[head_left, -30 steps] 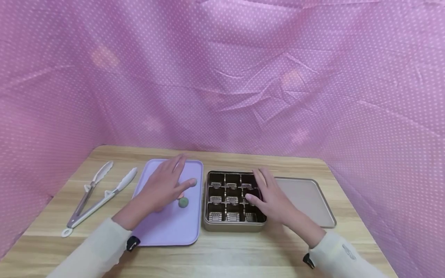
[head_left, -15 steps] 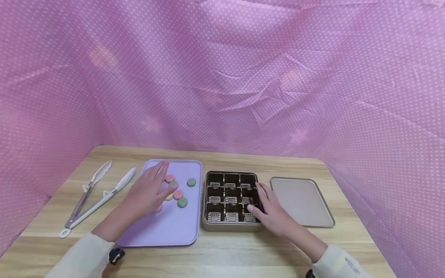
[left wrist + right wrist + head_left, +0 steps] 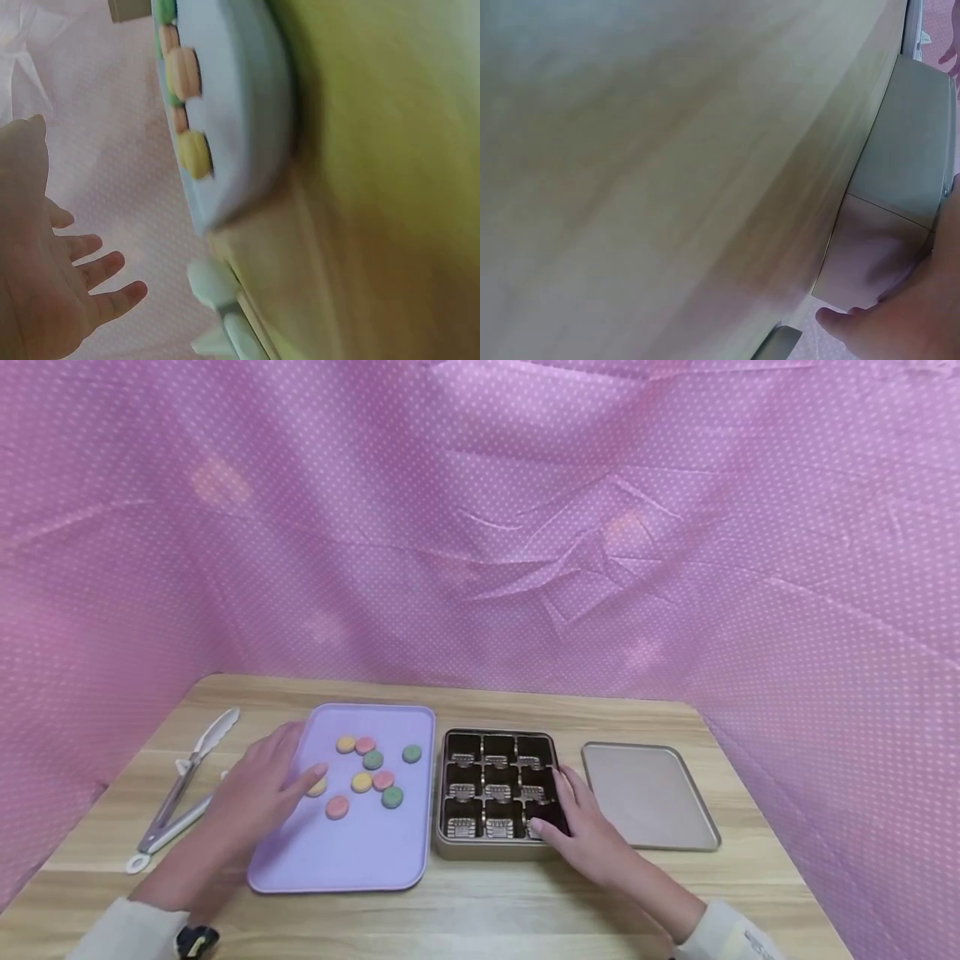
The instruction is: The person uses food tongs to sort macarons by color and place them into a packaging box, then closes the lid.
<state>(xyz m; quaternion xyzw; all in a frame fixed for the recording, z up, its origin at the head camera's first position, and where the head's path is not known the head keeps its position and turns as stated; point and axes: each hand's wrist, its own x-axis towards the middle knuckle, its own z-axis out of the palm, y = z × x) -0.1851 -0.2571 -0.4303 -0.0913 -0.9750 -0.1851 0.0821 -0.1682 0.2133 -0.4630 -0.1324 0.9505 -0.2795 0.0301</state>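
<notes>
My left hand (image 3: 258, 777) hovers over the left edge of the lilac tray (image 3: 352, 860), fingers apart, holding nothing; the left wrist view shows its fingers (image 3: 112, 300) spread. Scattered on the tray are several small macarons: yellow (image 3: 362, 782), pink (image 3: 337, 807) and green (image 3: 392, 797). The thumb partly overlaps a yellow one at the left. My right hand (image 3: 592, 831) rests at the right rim of a bronze tin (image 3: 498, 852), its thumb over the near right compartment and its relaxed fingers along the side. The tin's dark divided insert (image 3: 500, 793) has several compartments, with no macarons visible.
A flat metal lid (image 3: 652, 797) lies right of the tin. White-tipped tongs (image 3: 176, 793) lie spread at the left, one arm partly behind my left hand. A pink dotted curtain (image 3: 480, 543) surrounds the wooden table (image 3: 510, 910) at the back and sides.
My left hand has drawn leftward from over the macarons to the tray's left edge, uncovering them. My right hand has slid slightly nearer along the tin's right rim.
</notes>
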